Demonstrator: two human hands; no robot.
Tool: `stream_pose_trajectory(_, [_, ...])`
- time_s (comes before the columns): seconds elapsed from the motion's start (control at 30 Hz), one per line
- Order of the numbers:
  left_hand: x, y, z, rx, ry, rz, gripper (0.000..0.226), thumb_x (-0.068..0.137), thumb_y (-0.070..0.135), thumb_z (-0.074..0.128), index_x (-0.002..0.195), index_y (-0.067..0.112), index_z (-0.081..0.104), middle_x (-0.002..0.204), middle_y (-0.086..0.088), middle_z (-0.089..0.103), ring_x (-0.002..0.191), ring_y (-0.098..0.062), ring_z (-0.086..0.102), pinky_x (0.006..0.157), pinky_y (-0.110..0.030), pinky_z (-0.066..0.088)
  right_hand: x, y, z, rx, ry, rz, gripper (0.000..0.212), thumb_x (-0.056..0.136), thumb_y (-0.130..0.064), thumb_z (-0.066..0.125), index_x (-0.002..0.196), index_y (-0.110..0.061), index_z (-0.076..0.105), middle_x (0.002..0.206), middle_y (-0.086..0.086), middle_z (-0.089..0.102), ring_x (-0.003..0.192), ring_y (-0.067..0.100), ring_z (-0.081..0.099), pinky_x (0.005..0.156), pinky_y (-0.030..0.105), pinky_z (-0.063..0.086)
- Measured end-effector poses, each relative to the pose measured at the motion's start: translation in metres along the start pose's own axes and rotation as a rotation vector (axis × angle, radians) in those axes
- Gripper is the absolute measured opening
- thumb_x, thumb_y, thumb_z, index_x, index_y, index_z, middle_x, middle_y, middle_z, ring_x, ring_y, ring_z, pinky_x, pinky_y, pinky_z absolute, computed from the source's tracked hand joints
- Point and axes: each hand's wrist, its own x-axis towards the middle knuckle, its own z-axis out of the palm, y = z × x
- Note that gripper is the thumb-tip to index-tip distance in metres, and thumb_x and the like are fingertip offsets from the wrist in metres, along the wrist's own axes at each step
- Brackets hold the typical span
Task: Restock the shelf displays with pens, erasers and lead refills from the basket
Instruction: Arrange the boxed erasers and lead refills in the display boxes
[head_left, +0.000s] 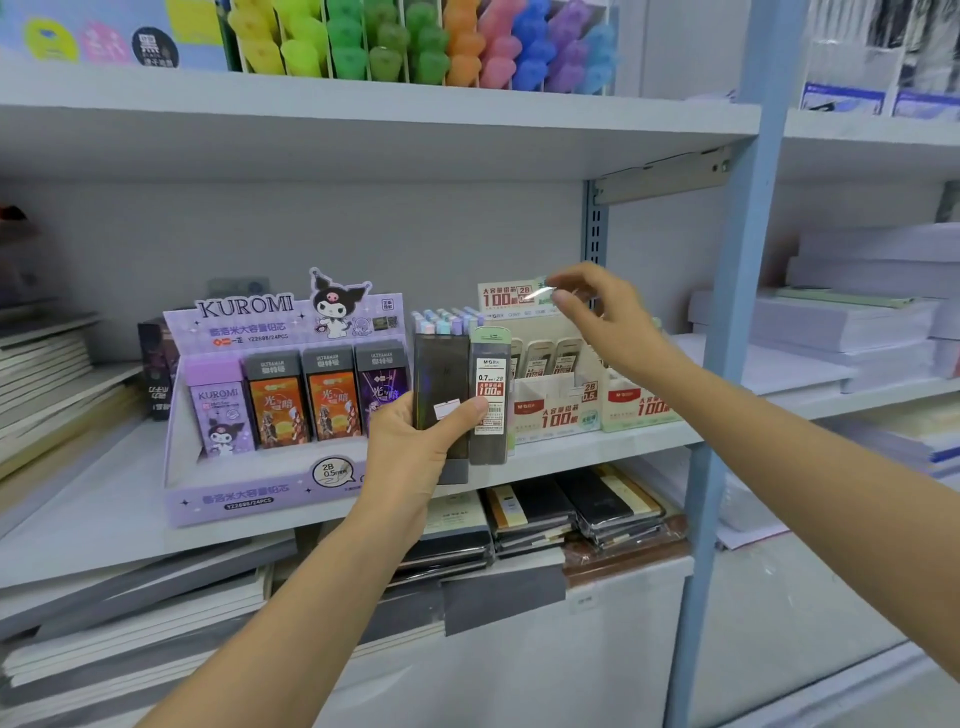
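Observation:
My left hand grips a bunch of lead refill cases upright in front of the middle shelf; the frontmost is a grey case labelled 0.7 2B. My right hand is raised over the cream lead refill display box and pinches a small greenish clear piece at the box's header card. Several refill cases stand in the slots of that box. Left of it stands a purple Kuromi display box with lead cases in a row.
The white shelf board carries both displays. Stacks of notebooks lie at the far left and on the shelf below. Paper reams sit right of the blue upright post. Coloured markers fill the top shelf.

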Motion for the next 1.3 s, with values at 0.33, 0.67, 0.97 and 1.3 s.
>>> stream_pose_trajectory(0.33, [-0.001,-0.009,0.037,0.010,-0.088,-0.019,0.017,0.083,0.026,0.074,0.098,0.019,0.071,0.090,0.002,0.077,0.085,-0.014,0.074,0.074,-0.026,0.057,-0.034,-0.016,-0.037,0.373,-0.247,0.038,0.018,0.098,-0.019,0.055,0.114,-0.014,0.061,0.095,-0.003,0.074,0.083,0.009,0.069,0.067,0.017,0.052])
stream_pose_trajectory(0.67, [0.004,-0.014,0.048,0.003,-0.111,-0.067,0.012,0.095,0.014,0.057,0.099,0.017,0.069,0.091,-0.006,0.077,0.070,-0.016,0.073,0.065,-0.022,0.058,-0.010,0.056,-0.089,0.151,0.069,0.162,0.009,0.100,-0.007,0.048,0.106,-0.010,0.054,0.089,0.003,0.065,0.083,0.017,0.064,0.066,0.017,0.053])
stream_pose_trajectory(0.97, [0.005,-0.021,0.044,0.041,-0.178,-0.047,0.013,0.095,0.016,0.059,0.103,0.015,0.069,0.089,0.000,0.076,0.075,-0.015,0.073,0.069,-0.020,0.056,-0.003,0.072,-0.053,0.026,-0.010,0.171,0.009,0.100,-0.017,0.048,0.105,-0.020,0.056,0.099,0.008,0.067,0.087,0.026,0.068,0.081,0.044,0.058])
stream_pose_trajectory(1.3, [0.005,-0.021,0.039,0.031,-0.210,-0.053,0.013,0.089,0.016,0.065,0.101,0.014,0.068,0.090,0.000,0.077,0.077,-0.016,0.074,0.068,-0.021,0.058,-0.005,0.062,-0.038,-0.023,-0.253,0.212,0.015,0.100,-0.017,0.049,0.114,-0.015,0.055,0.107,0.009,0.068,0.097,0.027,0.066,0.083,0.041,0.056])
